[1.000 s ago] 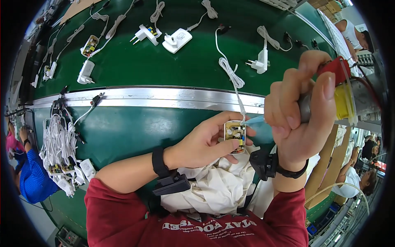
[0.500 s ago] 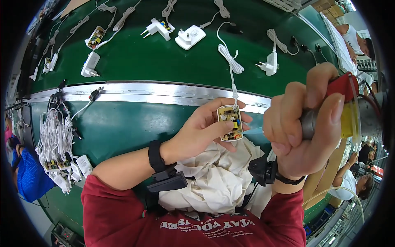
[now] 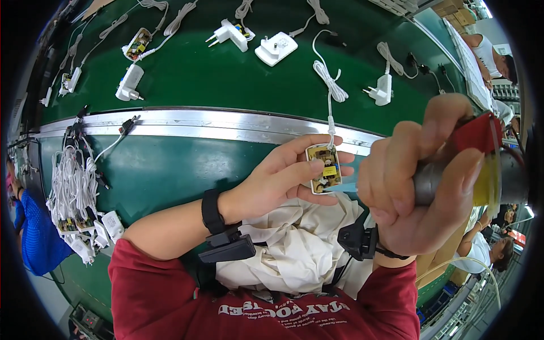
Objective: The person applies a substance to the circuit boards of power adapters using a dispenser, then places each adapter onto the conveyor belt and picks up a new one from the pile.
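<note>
My left hand (image 3: 283, 175) holds an opened white power adapter (image 3: 324, 168), its circuit board facing up and the thumb lying on the parts. A white cord runs from its top toward the belt. My right hand (image 3: 422, 181) is wrapped round a grey cylindrical glue dispenser (image 3: 433, 182) with a red piece on top and a yellow band. The dispenser's pale blue tapered nozzle (image 3: 347, 187) points left, its tip over the lower end of the board. Whether the tip touches the board, I cannot tell.
Beyond a metal rail (image 3: 198, 122), a green conveyor belt (image 3: 209, 79) carries several corded white adapters, some opened. At left, a bundle of white cords (image 3: 72, 178) with adapters lies on the bench. White cloth (image 3: 294, 241) covers my lap. Other people sit at the right.
The adapters on the belt have shifted to the right. The adapter in my left hand has moved slightly right, and the nozzle tip now reaches further over its board.
</note>
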Action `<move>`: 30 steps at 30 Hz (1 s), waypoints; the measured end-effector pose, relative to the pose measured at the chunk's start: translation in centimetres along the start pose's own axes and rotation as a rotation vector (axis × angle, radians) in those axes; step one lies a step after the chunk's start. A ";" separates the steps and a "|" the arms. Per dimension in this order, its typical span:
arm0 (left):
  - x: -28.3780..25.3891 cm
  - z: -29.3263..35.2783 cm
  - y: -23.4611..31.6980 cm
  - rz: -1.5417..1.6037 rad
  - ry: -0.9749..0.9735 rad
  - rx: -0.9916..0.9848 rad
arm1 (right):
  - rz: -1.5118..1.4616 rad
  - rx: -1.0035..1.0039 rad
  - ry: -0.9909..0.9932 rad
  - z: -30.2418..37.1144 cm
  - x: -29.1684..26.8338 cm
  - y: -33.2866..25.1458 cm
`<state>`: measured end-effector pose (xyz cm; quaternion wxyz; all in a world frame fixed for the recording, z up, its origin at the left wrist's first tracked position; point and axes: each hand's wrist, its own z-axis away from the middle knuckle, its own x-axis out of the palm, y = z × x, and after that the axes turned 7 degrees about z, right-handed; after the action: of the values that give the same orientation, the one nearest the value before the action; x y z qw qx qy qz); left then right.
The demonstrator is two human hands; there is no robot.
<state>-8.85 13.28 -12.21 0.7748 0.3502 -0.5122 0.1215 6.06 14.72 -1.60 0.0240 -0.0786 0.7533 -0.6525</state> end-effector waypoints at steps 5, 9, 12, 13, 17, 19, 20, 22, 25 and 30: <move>-0.2 0.0 0.2 0.026 -0.046 -0.018 | -0.013 0.015 -0.004 0.0 0.2 -0.1; -0.3 -0.2 0.1 0.043 -0.050 -0.016 | -0.026 0.027 -0.002 -0.3 0.4 0.1; -0.1 -0.3 0.2 0.051 -0.053 -0.020 | -0.030 0.031 0.006 -0.5 0.6 0.1; 0.0 -0.4 0.3 0.044 -0.053 -0.025 | -0.031 0.032 0.010 -0.4 0.1 0.0; 0.4 -0.6 0.1 -0.011 -0.028 -0.026 | -0.051 0.023 0.020 -0.8 0.0 0.2; 0.6 -1.1 0.3 -0.043 -0.022 -0.020 | -0.060 0.008 0.023 -0.7 -0.3 -0.1; 0.6 -1.6 0.5 -0.204 -0.042 0.050 | -0.063 0.001 0.024 -0.7 -0.1 -0.4; 0.4 -3.5 1.1 -0.523 -0.092 0.197 | -0.061 -0.016 0.026 0.2 -0.6 -0.3; 1.5 -8.8 3.6 -0.962 -0.114 0.497 | -0.064 -0.047 0.008 0.7 -0.9 -0.4; 2.8 -12.5 3.8 -1.832 -0.100 0.886 | -0.070 -0.061 0.034 1.1 -0.4 -0.7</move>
<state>-0.81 23.91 -11.07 0.3483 0.8678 0.0123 -0.3543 6.67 13.59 -1.11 -0.0142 -0.0946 0.7699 -0.6310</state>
